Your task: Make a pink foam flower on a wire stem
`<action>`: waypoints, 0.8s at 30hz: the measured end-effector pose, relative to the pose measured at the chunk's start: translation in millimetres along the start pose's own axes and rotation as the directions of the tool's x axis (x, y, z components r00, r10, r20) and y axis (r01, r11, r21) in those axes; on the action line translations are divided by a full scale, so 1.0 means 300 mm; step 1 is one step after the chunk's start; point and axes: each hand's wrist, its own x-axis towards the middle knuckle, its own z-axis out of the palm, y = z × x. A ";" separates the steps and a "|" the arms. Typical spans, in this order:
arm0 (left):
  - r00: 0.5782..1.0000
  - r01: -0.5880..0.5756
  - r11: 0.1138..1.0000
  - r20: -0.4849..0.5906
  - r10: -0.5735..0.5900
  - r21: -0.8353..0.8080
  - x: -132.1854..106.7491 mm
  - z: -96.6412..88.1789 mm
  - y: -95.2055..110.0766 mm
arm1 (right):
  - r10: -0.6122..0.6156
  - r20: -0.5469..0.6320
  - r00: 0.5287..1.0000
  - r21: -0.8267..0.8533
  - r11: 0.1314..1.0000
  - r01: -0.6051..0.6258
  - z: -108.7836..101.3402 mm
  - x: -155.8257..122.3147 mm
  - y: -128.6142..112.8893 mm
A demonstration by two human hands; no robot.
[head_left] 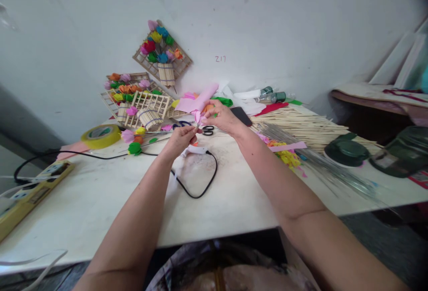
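Note:
Above the white table (100,193), my left hand (182,137) and my right hand (222,118) meet around a small pink foam flower piece (197,116). Both hands pinch it with closed fingers. A white glue gun (195,150) with a black cord (197,184) lies just below my hands. Black-handled scissors (207,130) rest behind them. A pink foam sheet (199,99) lies further back.
Stick frames with foam flowers (147,103) stand at the back left, one hanging on the wall (162,56). A yellow tape roll (100,135), a power strip (30,188), a heap of bamboo sticks (301,126), green tape rolls (346,151) and loose foam scraps (287,155) lie around.

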 end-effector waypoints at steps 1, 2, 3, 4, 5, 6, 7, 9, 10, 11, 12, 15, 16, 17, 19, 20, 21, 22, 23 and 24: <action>1.000 0.003 1.000 0.012 -0.003 -0.009 -0.001 0.000 -0.001 | -0.017 0.006 1.000 -0.024 1.000 0.018 -0.002 0.000 0.000; 1.000 0.004 1.000 0.025 -0.004 -0.015 -0.001 0.001 -0.001 | -0.035 0.013 0.999 -0.048 0.998 0.035 -0.005 0.000 0.001; 0.999 0.004 1.000 0.036 -0.003 -0.019 -0.002 0.001 -0.002 | -0.047 0.024 0.999 -0.070 0.996 0.049 -0.008 0.000 0.003; 0.999 0.004 1.000 0.043 -0.003 -0.019 -0.002 0.001 -0.002 | -0.055 0.035 0.998 -0.088 0.994 0.058 -0.010 0.001 0.006; 0.999 0.003 1.000 0.045 -0.003 -0.015 -0.003 0.001 -0.002 | -0.060 0.047 0.997 -0.101 0.993 0.064 -0.011 0.002 0.010; 0.999 0.001 1.000 0.044 -0.001 -0.007 -0.003 0.002 -0.002 | -0.064 0.059 0.996 -0.107 0.992 0.070 -0.011 0.003 0.015; 0.999 -0.003 1.000 0.043 0.003 0.004 -0.003 0.002 -0.001 | -0.071 0.068 0.995 -0.105 0.991 0.077 -0.011 0.004 0.020; 0.999 -0.020 0.999 0.035 0.019 0.037 -0.004 0.002 0.001 | -0.085 0.071 0.994 -0.091 0.992 0.091 -0.008 0.007 0.026; 0.999 -0.034 0.998 0.030 0.032 0.054 -0.004 0.002 0.001 | -0.091 0.067 0.994 -0.086 0.992 0.096 -0.008 0.007 0.026; 0.998 -0.053 0.996 0.023 0.052 0.069 -0.004 0.001 0.001 | -0.095 0.065 0.993 -0.085 0.991 0.100 -0.009 0.007 0.023; 0.997 -0.078 0.994 0.015 0.077 0.081 -0.003 -0.001 0.000 | -0.098 0.070 0.993 -0.087 0.991 0.104 -0.012 0.006 0.017; 0.982 -0.182 0.976 -0.019 0.186 0.117 0.005 -0.008 -0.014 | -0.109 0.142 0.984 -0.095 0.988 0.123 -0.037 -0.001 -0.012; 0.973 -0.222 0.966 -0.030 0.228 0.134 0.008 -0.011 -0.021 | -0.117 0.169 0.979 -0.088 0.987 0.133 -0.048 -0.003 -0.021; 0.963 -0.258 0.954 -0.037 0.266 0.155 0.011 -0.014 -0.027 | -0.131 0.186 0.974 -0.074 0.986 0.147 -0.060 -0.004 -0.027; 0.945 -0.309 0.929 -0.046 0.324 0.204 0.015 -0.018 -0.034 | -0.166 0.185 0.969 -0.029 0.984 0.174 -0.080 -0.001 -0.030; 0.937 -0.326 0.916 -0.050 0.345 0.233 0.015 -0.018 -0.034 | -0.181 0.174 0.968 -0.001 0.983 0.184 -0.087 0.002 -0.027; 0.929 -0.339 0.903 -0.056 0.365 0.264 0.014 -0.018 -0.031 | -0.189 0.160 0.969 0.026 0.982 0.187 -0.092 0.005 -0.022; 0.921 -0.350 0.888 -0.062 0.383 0.297 0.012 -0.017 -0.026 | -0.188 0.144 0.972 0.052 0.982 0.182 -0.094 0.009 -0.016; 0.913 -0.361 0.872 -0.067 0.403 0.330 0.010 -0.016 -0.020 | -0.178 0.127 0.976 0.073 0.983 0.170 -0.095 0.012 -0.010; 0.904 -0.372 0.855 -0.068 0.422 0.361 0.007 -0.015 -0.013 | -0.159 0.109 0.981 0.089 0.985 0.150 -0.094 0.014 -0.006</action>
